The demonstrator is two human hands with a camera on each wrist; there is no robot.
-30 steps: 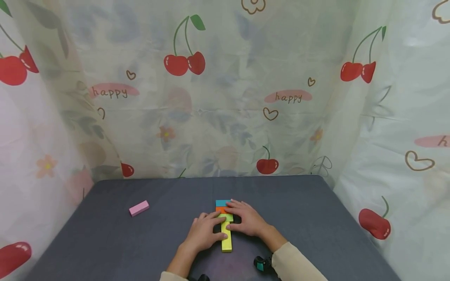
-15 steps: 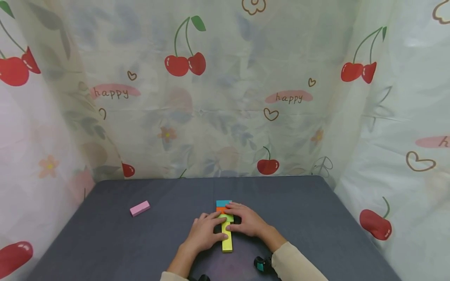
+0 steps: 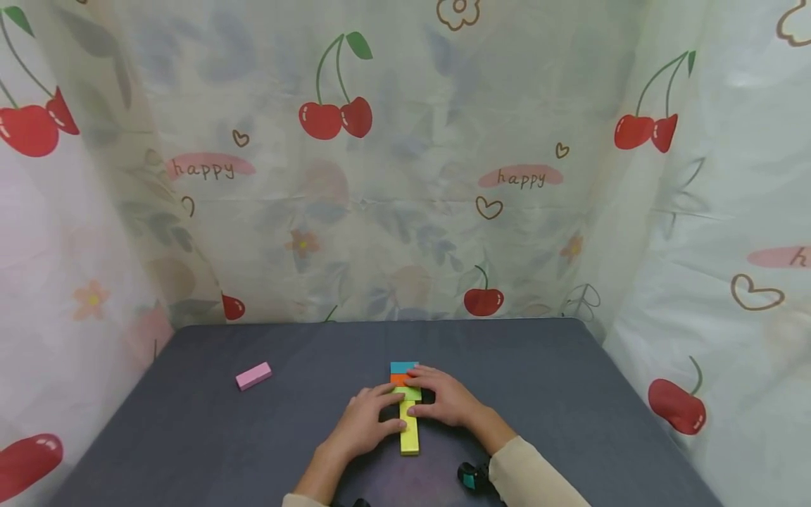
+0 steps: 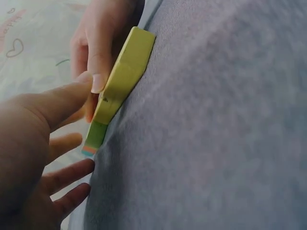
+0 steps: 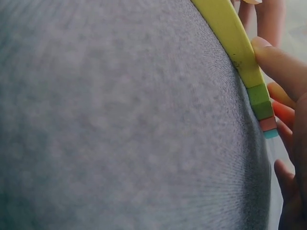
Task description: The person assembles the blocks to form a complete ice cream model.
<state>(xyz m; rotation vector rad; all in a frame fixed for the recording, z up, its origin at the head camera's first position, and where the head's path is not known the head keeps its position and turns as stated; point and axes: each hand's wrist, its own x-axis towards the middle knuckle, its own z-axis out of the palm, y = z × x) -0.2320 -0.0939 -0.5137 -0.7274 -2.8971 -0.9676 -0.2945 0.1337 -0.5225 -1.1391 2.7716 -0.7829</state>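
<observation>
A line of coloured wooden blocks lies on the dark cloth in the head view: a yellow block point(image 3: 410, 440) lengthwise at the near end, then a green block point(image 3: 412, 394), an orange block point(image 3: 397, 379) and a blue block point(image 3: 400, 367) set crosswise. My left hand point(image 3: 360, 421) is at the left side, its thumb by the yellow block and its index finger over the green one, fingers relaxed. From the right, my right hand point(image 3: 448, 397) rests its thumb on the yellow block, while its fingers lie over the orange and blue ones. Fingers hide parts of the blocks.
A pink block point(image 3: 253, 377) lies apart at the left on the dark tablecloth point(image 3: 190, 436). Cherry-patterned curtains point(image 3: 405, 232) enclose the table at the back and sides. A black device point(image 3: 470, 477) sits at my right wrist.
My left hand has shifted very slightly left, its thumb drawing back a little along the yellow block. My right hand and the blocks stay in place.
</observation>
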